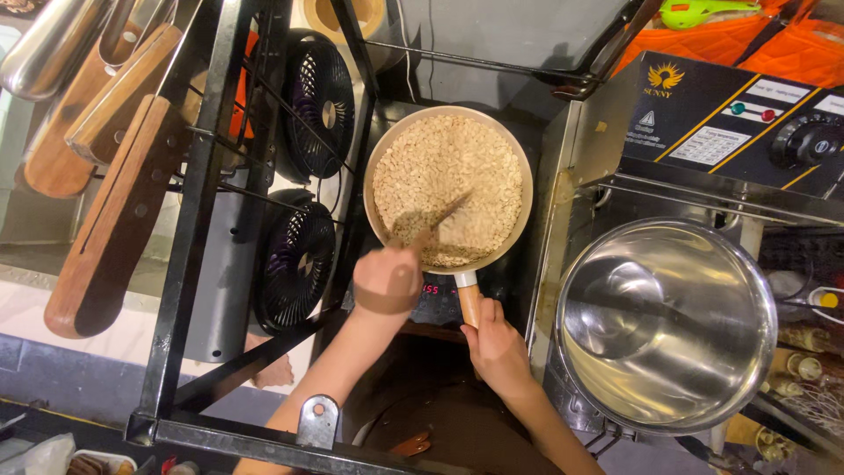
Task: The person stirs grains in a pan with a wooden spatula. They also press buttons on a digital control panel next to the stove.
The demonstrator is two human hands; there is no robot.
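A cream frying pan [521, 167] full of pale oat-like flakes [448, 176] sits on a dark cooktop. My left hand [387, 280] is closed around a wooden spatula [442, 220] whose tip lies in the flakes near the pan's front side. My right hand [494, 345] grips the pan's wooden handle [469, 303] just below the rim. Both forearms come up from the bottom of the view.
A large shiny steel bowl [665, 325] stands to the right. Behind it is a black appliance with a knob [809, 141]. Two small black fans [299, 255] and a black metal rack [198, 220] with hanging wooden handles [110, 220] are at the left.
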